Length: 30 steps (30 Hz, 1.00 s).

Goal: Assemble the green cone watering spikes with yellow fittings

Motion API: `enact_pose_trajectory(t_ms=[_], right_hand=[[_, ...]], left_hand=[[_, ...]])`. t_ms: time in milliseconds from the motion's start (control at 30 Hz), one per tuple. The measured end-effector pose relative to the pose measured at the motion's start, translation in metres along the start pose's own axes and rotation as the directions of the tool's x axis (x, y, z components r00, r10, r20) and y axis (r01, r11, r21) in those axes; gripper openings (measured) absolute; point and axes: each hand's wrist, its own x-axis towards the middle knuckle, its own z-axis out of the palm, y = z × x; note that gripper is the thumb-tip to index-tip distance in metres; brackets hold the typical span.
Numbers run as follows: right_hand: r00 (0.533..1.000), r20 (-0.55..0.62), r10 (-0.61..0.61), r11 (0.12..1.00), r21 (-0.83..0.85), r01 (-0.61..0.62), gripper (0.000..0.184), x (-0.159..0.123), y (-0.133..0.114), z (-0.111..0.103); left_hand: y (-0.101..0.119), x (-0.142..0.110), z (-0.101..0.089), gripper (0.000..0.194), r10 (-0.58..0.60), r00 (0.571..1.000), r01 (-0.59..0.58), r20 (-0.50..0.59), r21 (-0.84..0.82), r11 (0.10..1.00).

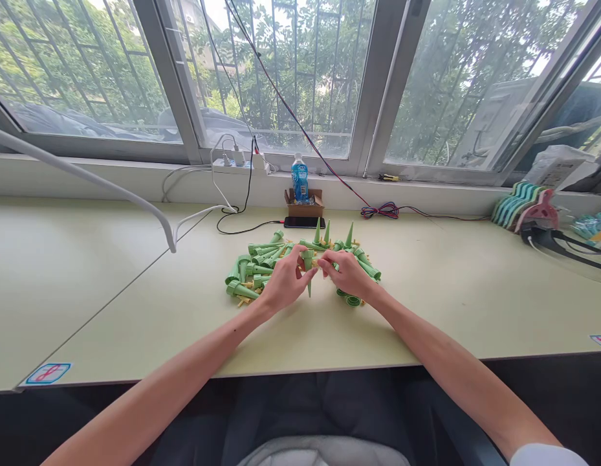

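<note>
A pile of green plastic cone-shaped spikes (254, 265) with small yellow parts lies on the pale green table (455, 291). My left hand (284, 282) pinches one green spike (308, 266), its tip pointing down toward the table. My right hand (347, 273) is closed at the top of the same spike, fingers pressed on a small yellow piece there. Three spikes (328, 234) stand upright just behind my hands.
Behind the pile lie a black phone (304, 222), a small cardboard box (304, 206) and a blue bottle (299, 178). Cables run to a power strip (239, 162) on the sill. A white lamp arm (110, 189) crosses the left. Sponges and bags (518, 202) sit far right.
</note>
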Motion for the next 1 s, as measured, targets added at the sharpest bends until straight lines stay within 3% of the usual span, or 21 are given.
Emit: enact_pose_trajectory(t_ms=[133,300,400,800,1000], right_hand=[[1.000,0.009,0.016,1.000,0.017,-0.016,0.038,-0.0004,-0.0001,0.0000],[1.000,-0.024,0.008,0.999,0.039,-0.007,0.016,-0.0017,-0.0004,-0.0003],[1.000,-0.024,0.002,0.999,0.042,-0.001,0.013,-0.0017,-0.0002,-0.0006],[1.000,0.003,-0.006,1.000,0.012,0.006,0.035,-0.0005,0.0033,0.0007],[1.000,0.000,0.002,1.000,0.016,-0.002,0.035,-0.0003,0.0011,-0.0002]], left_hand=[[-0.0004,0.0001,0.0002,0.036,0.008,1.000,-0.008,-0.006,0.004,1.000],[-0.0014,0.0006,0.0006,0.036,0.001,1.000,0.000,-0.028,0.019,1.000],[-0.0011,0.0005,0.0006,0.036,0.003,1.000,-0.003,-0.020,0.010,1.000],[0.0002,-0.0003,-0.0001,0.030,0.000,1.000,0.000,0.009,-0.003,1.000],[0.0003,0.0000,0.0001,0.033,0.010,1.000,-0.010,-0.013,0.004,1.000]])
